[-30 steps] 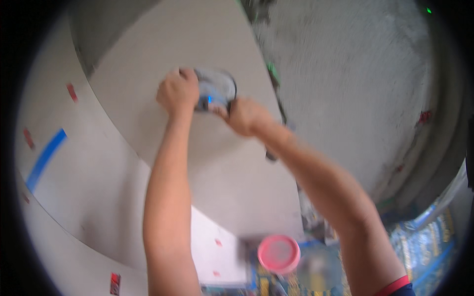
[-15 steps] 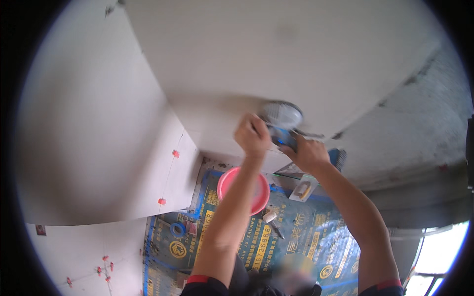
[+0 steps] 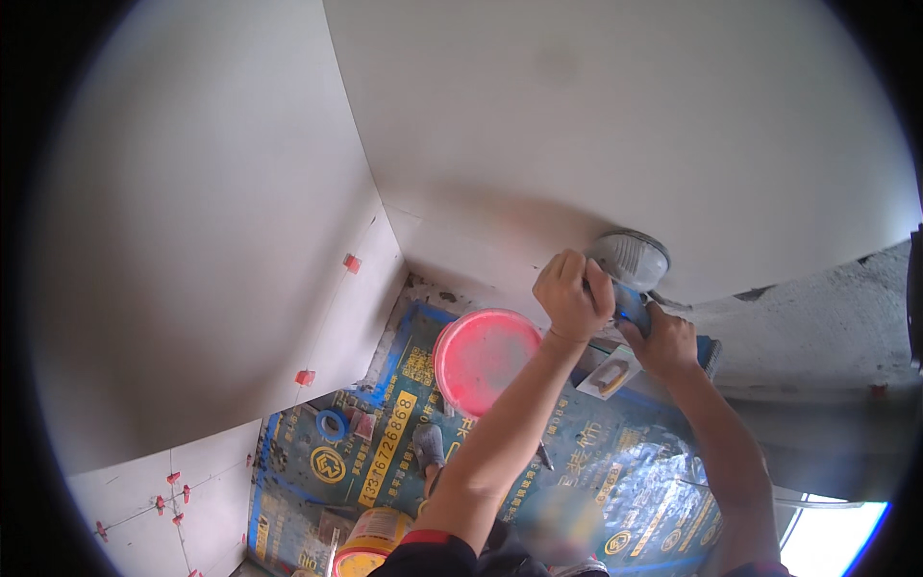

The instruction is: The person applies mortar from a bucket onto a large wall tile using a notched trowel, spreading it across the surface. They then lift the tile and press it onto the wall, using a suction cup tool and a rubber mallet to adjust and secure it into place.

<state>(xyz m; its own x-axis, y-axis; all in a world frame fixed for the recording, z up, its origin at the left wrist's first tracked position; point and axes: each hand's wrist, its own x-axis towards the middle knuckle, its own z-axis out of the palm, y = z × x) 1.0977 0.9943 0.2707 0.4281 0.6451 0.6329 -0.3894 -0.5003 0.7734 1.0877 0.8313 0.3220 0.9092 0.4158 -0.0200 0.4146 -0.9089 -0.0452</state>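
Observation:
Both hands are on a handheld tile vibrator (image 3: 631,300) with a blue body and a round, ribbed, pale grey pad (image 3: 630,258). The pad sits against the large light tile (image 3: 538,115) in front of me; its contact face is hidden. My left hand (image 3: 575,294) is closed in a fist at the tool's left side, and the handle inside it is mostly covered. My right hand (image 3: 663,341) wraps the rear of the blue body, thumb toward me.
A pink bucket (image 3: 444,351) stands on the printed floor covering (image 3: 586,471). Nearby are blue tape (image 3: 332,424), a yellow bucket (image 3: 373,539) and a white-plated trowel (image 3: 610,373). Red clips (image 3: 352,263) line the left wall's joints. Bare rough wall (image 3: 817,317) borders the tile at right.
The tile vibrator and both hands have shifted right in the view, and the view itself has moved. A foot and the yellow bucket now show at the lower left.

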